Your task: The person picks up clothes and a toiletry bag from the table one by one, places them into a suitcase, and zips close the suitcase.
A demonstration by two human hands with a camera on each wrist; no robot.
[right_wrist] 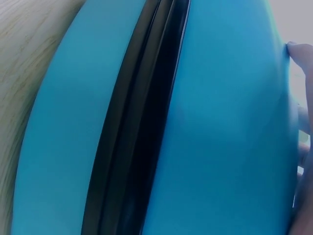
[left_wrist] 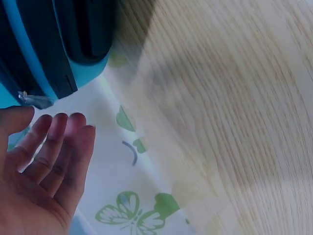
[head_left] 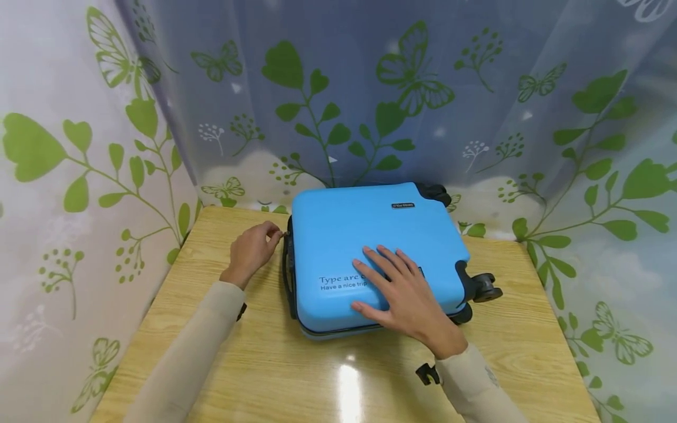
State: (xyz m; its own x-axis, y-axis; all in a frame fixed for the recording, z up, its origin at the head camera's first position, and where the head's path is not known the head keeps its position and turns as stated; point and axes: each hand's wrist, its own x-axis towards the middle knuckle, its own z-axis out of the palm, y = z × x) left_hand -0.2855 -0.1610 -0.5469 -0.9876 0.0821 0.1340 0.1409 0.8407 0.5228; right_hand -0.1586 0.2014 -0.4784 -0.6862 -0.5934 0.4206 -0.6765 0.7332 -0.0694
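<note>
A light blue hard-shell suitcase point(head_left: 338, 235) lies flat with its wheels to the right and its black handle point(head_left: 288, 276) on the left side. At the far left corner, my left hand point(head_left: 254, 249) has thumb and index fingertips together at a small metal zipper pull point(left_wrist: 36, 101). The left wrist view shows the other fingers loosely bent beside it. My right hand point(head_left: 407, 294) rests with spread fingers on the lid, covering part of the printed lettering. From the right wrist, the black zipper band point(right_wrist: 134, 117) runs along the suitcase's side, its two halves together.
The suitcase lies on a wood-grain table point(head_left: 296, 382). Behind and on both sides hang curtains point(head_left: 338, 106) with green leaves and butterflies. A black caster wheel point(head_left: 485, 288) sticks out at the suitcase's right corner.
</note>
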